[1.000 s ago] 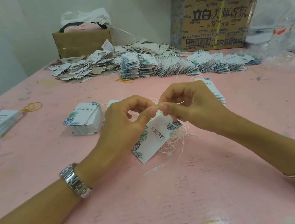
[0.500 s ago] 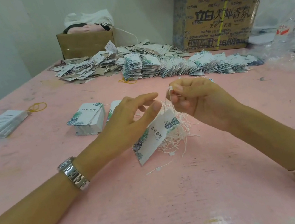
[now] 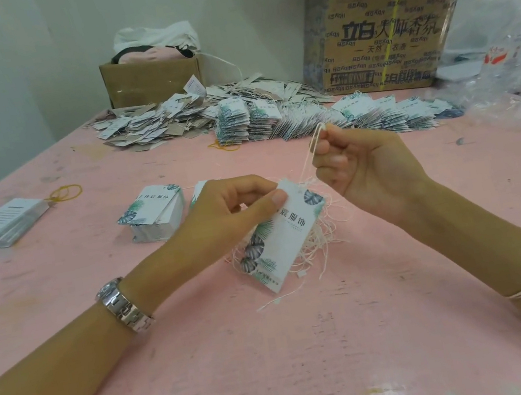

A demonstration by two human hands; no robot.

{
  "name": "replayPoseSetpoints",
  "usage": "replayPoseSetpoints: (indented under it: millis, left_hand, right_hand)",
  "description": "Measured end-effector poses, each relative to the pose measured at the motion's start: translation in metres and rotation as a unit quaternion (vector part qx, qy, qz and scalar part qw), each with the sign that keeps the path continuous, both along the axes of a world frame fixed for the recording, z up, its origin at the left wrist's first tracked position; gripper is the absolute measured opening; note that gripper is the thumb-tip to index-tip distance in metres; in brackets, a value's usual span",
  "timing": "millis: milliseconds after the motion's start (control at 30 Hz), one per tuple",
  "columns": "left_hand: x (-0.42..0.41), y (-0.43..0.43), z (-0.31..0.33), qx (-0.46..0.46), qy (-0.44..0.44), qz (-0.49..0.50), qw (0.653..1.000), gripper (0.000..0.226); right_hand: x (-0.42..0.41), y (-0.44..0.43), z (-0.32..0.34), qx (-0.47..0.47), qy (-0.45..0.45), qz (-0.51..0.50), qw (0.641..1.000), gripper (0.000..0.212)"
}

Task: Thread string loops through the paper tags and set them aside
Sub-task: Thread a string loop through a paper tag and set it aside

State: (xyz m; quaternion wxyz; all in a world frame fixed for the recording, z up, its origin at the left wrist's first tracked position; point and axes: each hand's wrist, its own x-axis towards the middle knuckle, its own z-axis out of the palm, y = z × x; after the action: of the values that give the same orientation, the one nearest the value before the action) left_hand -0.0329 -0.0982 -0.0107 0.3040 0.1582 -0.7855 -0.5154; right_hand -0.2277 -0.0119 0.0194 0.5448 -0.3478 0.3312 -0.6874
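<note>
Left hand [image 3: 231, 214] pinches a paper tag [image 3: 289, 239] by its top, over loose strings [image 3: 320, 239]; right hand [image 3: 366, 171] pinches the string loop [image 3: 310, 155] rising from it; an apparently unthreaded stack [image 3: 155, 212] waits left of the grip, and many seemingly finished tags [image 3: 376, 114] lie beyond.

Lg box [image 3: 396, 27], sm box [image 3: 151, 77], rubber band [image 3: 65, 193]

The left hand [image 3: 231, 216] pinched a leafy paper tag [image 3: 285, 234] over the pink counter [image 3: 279, 350]. The right hand [image 3: 370, 174] held a white string loop [image 3: 314, 144] up from it.
</note>
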Motion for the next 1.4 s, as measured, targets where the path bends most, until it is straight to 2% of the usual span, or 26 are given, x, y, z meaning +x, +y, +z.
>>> replayPoseSetpoints:
  millis: [133,267,367,500,567,667,767,833,1000,1233,1400]
  left_hand:
    - [-0.001,0.001,0.002,0.082,0.052,-0.018,0.995,0.017]
    - [-0.003,0.000,0.002,0.133,0.079,0.031,0.987,0.018]
    - [-0.005,-0.001,0.003,0.204,0.107,0.063,0.971,0.021]
    - [-0.006,-0.004,0.002,0.273,0.132,0.109,0.947,0.017]
    - [-0.006,-0.005,0.001,0.270,0.138,0.145,0.942,0.012]
    - [-0.008,-0.006,-0.001,0.243,0.147,0.204,0.937,0.011]
    - [-0.009,-0.008,-0.003,0.203,0.169,0.256,0.930,0.011]
    - [-0.009,-0.009,-0.004,0.172,0.172,0.276,0.930,0.012]
    - [-0.009,-0.009,-0.007,0.140,0.174,0.273,0.936,0.012]
    - [-0.010,-0.007,-0.010,0.133,0.179,0.267,0.938,0.010]
    - [-0.010,-0.004,-0.009,0.082,0.174,0.258,0.947,0.005]
  right_hand:
    - [-0.002,-0.007,-0.008,0.060,0.012,-0.057,0.997,0.007]
    - [-0.003,-0.009,-0.018,0.115,0.063,-0.078,0.988,0.016]
    - [-0.005,-0.008,-0.022,0.136,0.150,-0.099,0.974,0.011]
    - [-0.003,-0.003,-0.022,0.144,0.316,-0.164,0.923,0.019]
    - [0.005,-0.002,-0.019,0.116,0.327,-0.167,0.923,0.030]
    - [0.021,0.001,-0.014,0.038,0.330,-0.132,0.934,0.031]
    - [0.031,0.004,-0.016,-0.015,0.371,-0.127,0.920,0.039]
    - [0.031,0.005,-0.017,-0.030,0.378,-0.127,0.917,0.036]
    - [0.024,0.003,-0.021,-0.035,0.391,-0.113,0.913,0.017]
    - [0.020,0.002,-0.022,-0.030,0.407,-0.092,0.908,0.018]
    - [0.006,-0.001,-0.017,-0.005,0.397,-0.090,0.914,0.016]
